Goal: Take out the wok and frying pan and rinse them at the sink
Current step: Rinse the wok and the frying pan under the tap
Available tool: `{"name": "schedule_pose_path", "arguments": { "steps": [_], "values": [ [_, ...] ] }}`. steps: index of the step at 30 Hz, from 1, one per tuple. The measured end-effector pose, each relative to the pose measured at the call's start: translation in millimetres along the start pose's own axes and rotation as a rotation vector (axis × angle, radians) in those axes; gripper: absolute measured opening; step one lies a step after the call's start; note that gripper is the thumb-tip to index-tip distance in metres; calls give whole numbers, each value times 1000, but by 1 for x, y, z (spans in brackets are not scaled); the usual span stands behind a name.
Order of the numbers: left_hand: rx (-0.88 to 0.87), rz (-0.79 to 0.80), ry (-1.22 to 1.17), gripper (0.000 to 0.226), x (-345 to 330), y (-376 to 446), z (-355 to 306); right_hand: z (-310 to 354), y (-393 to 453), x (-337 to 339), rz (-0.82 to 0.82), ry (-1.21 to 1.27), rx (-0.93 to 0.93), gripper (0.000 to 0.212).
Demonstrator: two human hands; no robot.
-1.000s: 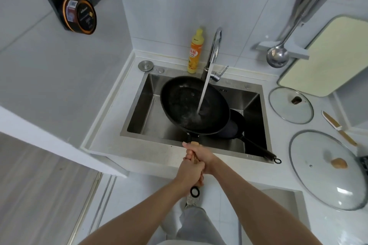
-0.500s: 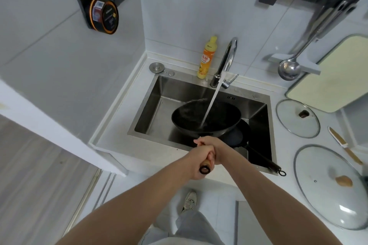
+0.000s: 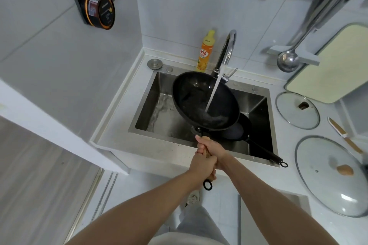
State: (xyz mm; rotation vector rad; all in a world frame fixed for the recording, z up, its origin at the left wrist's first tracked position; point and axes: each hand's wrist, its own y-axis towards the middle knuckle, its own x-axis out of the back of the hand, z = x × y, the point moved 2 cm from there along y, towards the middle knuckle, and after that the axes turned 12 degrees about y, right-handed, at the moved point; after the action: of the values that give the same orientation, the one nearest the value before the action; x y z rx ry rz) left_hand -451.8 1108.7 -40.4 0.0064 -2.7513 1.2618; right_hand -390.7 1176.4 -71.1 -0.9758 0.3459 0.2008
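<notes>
The black wok (image 3: 199,97) hangs tilted over the steel sink (image 3: 155,109), its open side turned toward me. Water streams from the faucet (image 3: 227,49) into its bowl. Both hands grip its wooden handle at the sink's front edge: my left hand (image 3: 202,165) nearer me, my right hand (image 3: 214,148) just ahead of it. The handle's black ring shows below my hands. Beneath the wok lies the dark frying pan (image 3: 239,127) in the sink, its long handle (image 3: 264,154) resting on the front right rim.
A yellow dish soap bottle (image 3: 205,51) stands behind the sink. On the counter to the right lie a small glass lid (image 3: 296,110), a large glass lid (image 3: 330,175) and a knife (image 3: 344,137). A ladle (image 3: 288,59) hangs on the wall beside a cutting board (image 3: 330,65).
The wok went from tilted up to lowered flat in the sink, and is now raised and tilted toward me again. Both hands stayed on the handle.
</notes>
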Motion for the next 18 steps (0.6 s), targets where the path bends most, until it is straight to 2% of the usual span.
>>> {"name": "schedule_pose_path", "arguments": {
  "steps": [3, 7, 10, 15, 18],
  "values": [
    [19, -12, -65, 7, 9, -1, -26, 17, 0, -13, -12, 31, -11, 36],
    [115, 163, -366, 17, 29, -5, -54, 41, -3, -27, -64, -109, -139, 42],
    [228, 290, -564, 20, 42, -12, -58, 44, 0, -32, -132, -265, -196, 36],
    [251, 407, -635, 19, 33, -5, -34, 38, -10, -23, -211, -327, -222, 39],
    [211, 409, -638, 22, 15, -8, -19, 25, -16, -11, -192, -312, -147, 40]
  ]
}}
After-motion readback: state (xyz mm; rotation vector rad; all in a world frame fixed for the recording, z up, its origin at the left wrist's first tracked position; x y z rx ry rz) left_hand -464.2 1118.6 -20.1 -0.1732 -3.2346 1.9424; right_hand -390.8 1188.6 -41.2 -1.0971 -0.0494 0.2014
